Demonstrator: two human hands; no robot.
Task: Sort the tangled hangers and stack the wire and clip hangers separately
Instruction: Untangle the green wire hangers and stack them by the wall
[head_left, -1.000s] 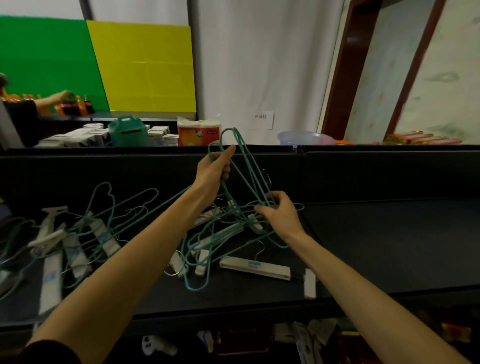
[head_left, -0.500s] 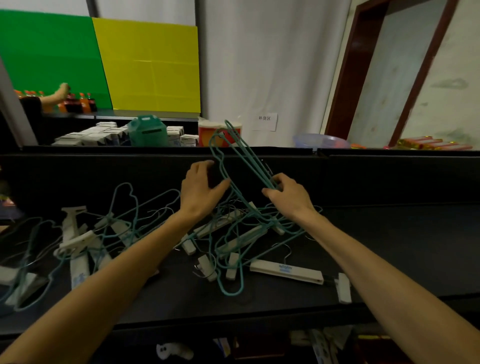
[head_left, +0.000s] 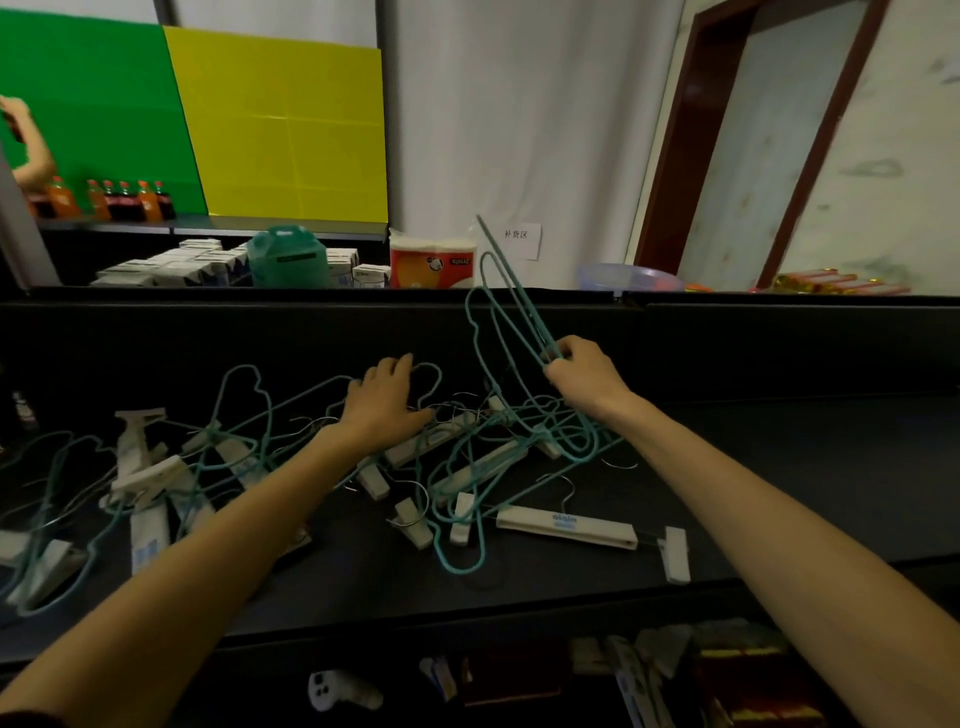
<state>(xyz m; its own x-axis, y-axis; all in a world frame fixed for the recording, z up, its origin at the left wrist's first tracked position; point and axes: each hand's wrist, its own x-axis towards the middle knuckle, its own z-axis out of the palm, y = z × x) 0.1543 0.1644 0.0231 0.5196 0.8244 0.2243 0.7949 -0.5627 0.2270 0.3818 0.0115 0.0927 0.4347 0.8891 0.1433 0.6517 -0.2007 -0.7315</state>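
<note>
Right of tangle (head_left: 467, 452) — bare black tabletop (head_left: 779, 467)

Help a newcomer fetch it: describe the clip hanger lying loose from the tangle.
On the black table, look right of the teal wire tangle, near the front edge. The white clip hanger lies flat there, alone, with blue lettering on its bar.

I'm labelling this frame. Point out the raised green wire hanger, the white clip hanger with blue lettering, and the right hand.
Green wire hanger (head_left: 511, 306), head view, on its upper wire.
White clip hanger (head_left: 566, 526), head view, on its bar.
Right hand (head_left: 584, 371), head view, on its back.
</note>
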